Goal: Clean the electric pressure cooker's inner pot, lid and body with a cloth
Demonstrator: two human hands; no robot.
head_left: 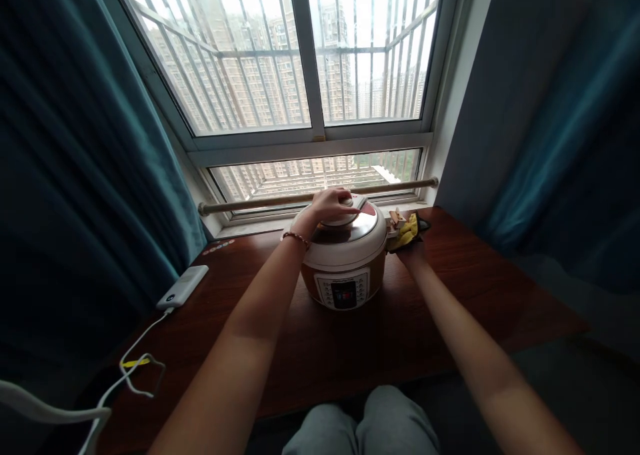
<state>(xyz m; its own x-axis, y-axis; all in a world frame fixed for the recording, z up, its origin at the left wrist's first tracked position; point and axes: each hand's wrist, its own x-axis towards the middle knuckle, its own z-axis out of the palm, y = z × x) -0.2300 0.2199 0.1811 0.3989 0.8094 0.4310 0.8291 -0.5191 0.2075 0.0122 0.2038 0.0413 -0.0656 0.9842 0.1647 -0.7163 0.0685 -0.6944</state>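
Note:
A round white and brown electric cooker [345, 258] stands on the dark red wooden table, its control panel facing me. My left hand [333, 205] is on top of the cooker, its fingers wrapped round the lid handle. Beside the cooker's right side, my right hand [410, 248] is low against a yellow and black cloth [407, 232]. The fingers of that hand are hidden by the cloth and shadow. A light brown object [396, 219] shows between the cloth and the cooker.
On the table's [240, 275] left side lies a white power bank [183, 287] with a white cable [145, 335] and a yellow tie. Small coloured discs [219, 247] lie near the window sill. A rail [260, 203] crosses the window behind the cooker, and blue curtains hang on both sides.

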